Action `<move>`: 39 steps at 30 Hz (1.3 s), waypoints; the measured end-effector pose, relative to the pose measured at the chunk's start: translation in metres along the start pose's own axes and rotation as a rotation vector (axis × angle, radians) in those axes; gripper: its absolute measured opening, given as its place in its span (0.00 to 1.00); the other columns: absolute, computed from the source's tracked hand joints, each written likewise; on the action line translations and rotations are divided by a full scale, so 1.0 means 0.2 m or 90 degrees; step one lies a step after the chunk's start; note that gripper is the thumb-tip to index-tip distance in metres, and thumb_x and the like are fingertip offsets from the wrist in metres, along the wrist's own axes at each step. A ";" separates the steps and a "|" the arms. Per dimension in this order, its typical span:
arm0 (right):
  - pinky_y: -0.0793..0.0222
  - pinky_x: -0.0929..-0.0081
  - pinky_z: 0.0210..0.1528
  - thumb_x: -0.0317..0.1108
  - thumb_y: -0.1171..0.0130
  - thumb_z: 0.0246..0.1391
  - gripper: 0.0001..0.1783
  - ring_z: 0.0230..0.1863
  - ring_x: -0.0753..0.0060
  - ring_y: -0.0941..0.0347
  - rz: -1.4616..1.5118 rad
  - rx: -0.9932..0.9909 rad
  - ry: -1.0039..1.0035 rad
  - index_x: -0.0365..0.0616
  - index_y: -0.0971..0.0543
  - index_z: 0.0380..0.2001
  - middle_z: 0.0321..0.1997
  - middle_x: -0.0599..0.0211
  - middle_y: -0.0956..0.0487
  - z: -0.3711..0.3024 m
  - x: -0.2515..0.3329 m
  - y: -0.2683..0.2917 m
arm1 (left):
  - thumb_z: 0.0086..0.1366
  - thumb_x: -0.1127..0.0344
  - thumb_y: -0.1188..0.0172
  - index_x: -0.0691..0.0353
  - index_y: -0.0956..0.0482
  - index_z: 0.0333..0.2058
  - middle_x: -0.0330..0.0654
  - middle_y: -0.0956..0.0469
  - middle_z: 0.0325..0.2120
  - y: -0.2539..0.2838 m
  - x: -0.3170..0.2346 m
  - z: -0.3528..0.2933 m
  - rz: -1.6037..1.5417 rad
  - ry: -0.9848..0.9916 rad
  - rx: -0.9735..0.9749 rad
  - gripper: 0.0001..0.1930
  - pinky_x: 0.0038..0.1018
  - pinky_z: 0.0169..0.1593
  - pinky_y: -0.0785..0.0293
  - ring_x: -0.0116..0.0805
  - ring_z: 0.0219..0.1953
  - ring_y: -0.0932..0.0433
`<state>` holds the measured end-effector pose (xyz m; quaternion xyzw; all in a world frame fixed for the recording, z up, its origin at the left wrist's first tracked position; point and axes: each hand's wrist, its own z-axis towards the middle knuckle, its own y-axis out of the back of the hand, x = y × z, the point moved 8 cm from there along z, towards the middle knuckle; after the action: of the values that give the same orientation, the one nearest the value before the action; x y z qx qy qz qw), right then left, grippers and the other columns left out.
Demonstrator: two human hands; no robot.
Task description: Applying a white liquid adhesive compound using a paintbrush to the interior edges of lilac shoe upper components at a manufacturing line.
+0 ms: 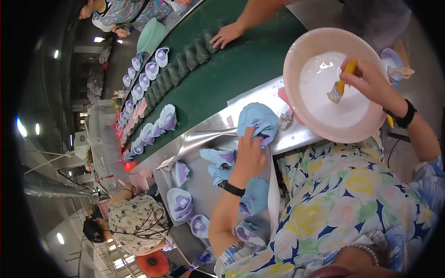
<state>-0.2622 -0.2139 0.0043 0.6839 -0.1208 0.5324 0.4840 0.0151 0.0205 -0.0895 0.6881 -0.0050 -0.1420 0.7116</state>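
- my right hand (369, 83) is clasping a yellow-handled brush (341, 86) over a basin (294, 74) of white liquid (320, 111)
- my left hand (251, 158) is touching a blue shoe upper (257, 116); whether gripping, i can't tell

The room is a large workshop seen at a tilt, its dark ceiling (51, 88) along the left edge. At least 5 bright lamps (21, 127) shine there, some as short white bars, and 1 silvery duct (60, 189) runs below them. Lower down, bright panes (119, 263) look like windows. A long green work surface (250, 60) stretches away toward a red glow (129, 165) beside a pale grey housing (104, 123). Next to it stands a grey metal table (189, 155). 1 round red-orange seat (143, 265) sits at the bottom, and grey floor (401, 170) shows at the right.
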 end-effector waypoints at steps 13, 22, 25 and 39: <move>0.31 0.60 0.42 0.33 0.40 0.53 0.11 0.37 0.50 0.25 -0.211 0.280 0.168 0.39 0.27 0.37 0.33 0.52 0.22 -0.08 0.04 -0.30 | 0.52 0.76 0.45 0.62 0.31 0.50 0.44 0.26 0.46 0.28 0.23 0.45 -0.356 0.165 -0.018 0.23 0.32 0.46 0.26 0.41 0.43 0.23; 0.32 0.68 0.40 0.34 0.42 0.56 0.10 0.35 0.55 0.26 -0.044 -0.032 0.194 0.42 0.27 0.37 0.33 0.59 0.22 0.08 0.16 0.29 | 0.67 0.59 0.45 0.57 0.41 0.63 0.44 0.30 0.56 0.38 0.17 0.63 -0.943 0.412 0.016 0.29 0.38 0.55 0.25 0.39 0.53 0.26; 0.32 0.69 0.38 0.35 0.42 0.56 0.10 0.33 0.57 0.26 0.096 -0.085 0.240 0.42 0.28 0.38 0.30 0.60 0.22 0.05 0.26 0.40 | 0.65 0.64 0.42 0.59 0.42 0.64 0.45 0.31 0.56 0.33 -0.03 0.84 -1.055 0.446 0.062 0.30 0.37 0.54 0.25 0.38 0.53 0.26; 0.31 0.72 0.26 0.42 0.39 0.52 0.19 0.22 0.63 0.25 0.269 -0.274 -0.008 0.32 0.26 0.29 0.24 0.52 0.22 -0.01 0.05 0.38 | 0.67 0.63 0.45 0.62 0.42 0.62 0.46 0.33 0.57 0.48 -0.20 0.95 -0.432 0.024 -0.338 0.28 0.35 0.58 0.30 0.38 0.55 0.29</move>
<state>-0.3114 -0.2471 0.0525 0.5287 -0.3735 0.5791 0.4955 -0.0435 -0.1556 0.0217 0.4463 0.2711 -0.3520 0.7768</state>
